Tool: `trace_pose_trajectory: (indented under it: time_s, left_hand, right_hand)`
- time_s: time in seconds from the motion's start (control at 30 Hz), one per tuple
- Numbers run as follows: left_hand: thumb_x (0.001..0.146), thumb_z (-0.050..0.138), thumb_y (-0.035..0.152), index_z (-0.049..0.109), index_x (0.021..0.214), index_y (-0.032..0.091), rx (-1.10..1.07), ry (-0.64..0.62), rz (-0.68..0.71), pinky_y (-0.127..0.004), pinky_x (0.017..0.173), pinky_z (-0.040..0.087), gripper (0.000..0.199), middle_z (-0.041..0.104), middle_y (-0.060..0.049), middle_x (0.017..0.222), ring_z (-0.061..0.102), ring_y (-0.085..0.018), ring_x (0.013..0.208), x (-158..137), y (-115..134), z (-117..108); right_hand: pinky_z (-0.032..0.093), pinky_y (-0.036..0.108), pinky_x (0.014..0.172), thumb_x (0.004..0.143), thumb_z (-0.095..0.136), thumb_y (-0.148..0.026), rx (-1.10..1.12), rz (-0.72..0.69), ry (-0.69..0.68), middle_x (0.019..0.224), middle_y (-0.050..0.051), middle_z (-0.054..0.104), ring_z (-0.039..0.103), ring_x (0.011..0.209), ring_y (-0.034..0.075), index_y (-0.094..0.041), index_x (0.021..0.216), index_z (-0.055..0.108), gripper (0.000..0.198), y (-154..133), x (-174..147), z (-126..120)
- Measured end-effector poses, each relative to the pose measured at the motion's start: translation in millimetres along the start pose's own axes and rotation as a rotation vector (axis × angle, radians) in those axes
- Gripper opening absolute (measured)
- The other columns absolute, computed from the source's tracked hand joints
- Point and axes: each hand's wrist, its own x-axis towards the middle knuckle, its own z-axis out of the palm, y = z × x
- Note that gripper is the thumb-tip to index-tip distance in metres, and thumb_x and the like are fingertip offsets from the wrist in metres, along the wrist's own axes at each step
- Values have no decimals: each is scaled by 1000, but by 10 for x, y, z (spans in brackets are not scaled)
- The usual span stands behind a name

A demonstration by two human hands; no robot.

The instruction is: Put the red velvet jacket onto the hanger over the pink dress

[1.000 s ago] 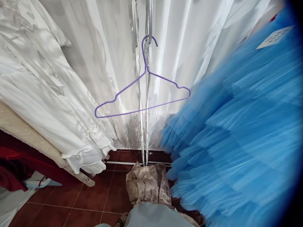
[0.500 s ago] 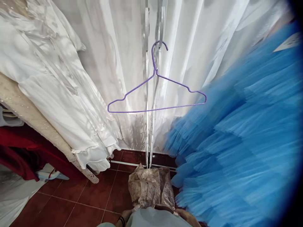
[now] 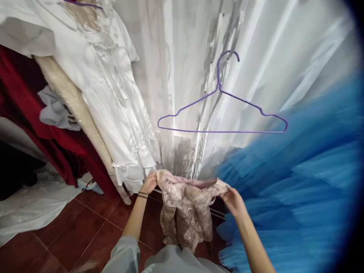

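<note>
My left hand (image 3: 149, 183), with dark bands at the wrist, grips the left upper corner of a shiny pink-gold garment (image 3: 186, 204). The opposite corner is in my right hand (image 3: 233, 201), fingers closed on the cloth. Stretched between both hands, the garment's top edge shows a paler pink lining, and its body hangs down in folds. I cannot tell whether it is a dress or a skirt. Above it a bare purple hanger (image 3: 223, 131) hangs by its hook, apart from my hands.
White dresses (image 3: 113, 106) and a beige sparkly garment (image 3: 76, 106) hang at left, beside dark red cloth (image 3: 51, 125). A blue ruffled tulle dress (image 3: 301, 182) fills the right. White curtains (image 3: 184, 57) form the back, behind a pale metal rack (image 3: 203, 121). Red-brown tiles (image 3: 85, 223) cover the floor.
The pink-gold garment has come up and forward, away from my body, and its top is spread between my hands. Both forearms now show. The view has shifted left.
</note>
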Motion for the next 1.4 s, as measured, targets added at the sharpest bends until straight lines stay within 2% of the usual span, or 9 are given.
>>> trace_pose_trajectory:
  time_s: [0.2, 0.37, 0.47, 0.67, 0.8, 0.93, 1.17, 1.3, 1.4]
  left_hand:
    - [47, 78, 11, 72, 81, 19, -49, 86, 516, -26, 81, 52, 36, 74, 0, 84, 67, -15, 82, 499, 1553, 493]
    - [57, 85, 31, 77, 88, 20, 57, 31, 886, -27, 84, 54, 34, 76, -3, 93, 69, -17, 90, 553, 2200, 1076]
    - [59, 86, 35, 77, 88, 16, 313, -87, 930, -28, 81, 54, 37, 76, -6, 91, 69, -20, 92, 481, 2439, 1415]
    - [59, 83, 39, 69, 64, 12, 540, -102, 668, -22, 57, 45, 31, 60, 1, 52, 60, -14, 60, 380, 2502, 1861]
    - [56, 82, 32, 65, 57, 13, 567, -6, 752, -19, 57, 42, 25, 61, 1, 54, 55, -10, 58, 456, 2413, 1890]
    - [55, 79, 29, 69, 63, 13, 595, 71, 832, -18, 56, 40, 20, 64, 0, 59, 54, -9, 58, 588, 2376, 1835]
    - [66, 69, 30, 71, 70, 15, 584, 47, 934, -19, 54, 41, 16, 56, 3, 55, 49, -8, 55, 660, 2463, 1779]
    - [65, 70, 33, 71, 69, 18, 658, -10, 888, -24, 66, 50, 16, 61, 1, 59, 56, -12, 61, 669, 2493, 1726]
    - [65, 69, 32, 74, 74, 18, 829, -95, 797, -28, 77, 53, 17, 71, -3, 74, 65, -19, 77, 637, 2504, 1670]
  right_hand:
    - [59, 26, 66, 57, 75, -22, 157, -198, -138, 81, 3, 75, 70, 68, 16, -20, 86, 72, 29, -1132, -14, 800]
    - [60, 25, 68, 51, 84, -20, 163, -421, -56, 71, -1, 73, 69, 65, 14, -20, 83, 73, 35, -1610, -229, 1124]
    - [60, 26, 66, 49, 87, -24, 147, -517, 56, 69, -2, 72, 67, 64, 14, -19, 78, 73, 33, -1771, -264, 1062]
    - [61, 31, 73, 47, 87, -20, 19, -636, 132, 80, 1, 74, 71, 76, 18, -18, 84, 73, 40, -1783, -64, 631]
    - [59, 32, 89, 57, 85, -26, 82, -618, 118, 95, 4, 76, 71, 92, 18, -18, 91, 74, 37, -1809, 293, 303]
    - [55, 31, 98, 57, 83, -29, 94, -634, 126, 98, 4, 76, 71, 97, 17, -18, 92, 74, 37, -2177, 704, 131]
    - [58, 31, 86, 62, 77, -47, -291, -784, -75, 91, 4, 75, 70, 94, 18, -17, 86, 69, 39, -3150, 1090, 469]
    - [53, 23, 58, 57, 80, -35, -903, -500, -336, 69, 5, 71, 67, 66, 16, -13, 69, 67, 28, -3435, 985, 821]
    - [47, 22, 47, 62, 73, -21, -1288, -283, -330, 57, 6, 67, 63, 54, 16, -14, 58, 64, 12, -3497, 846, 978]
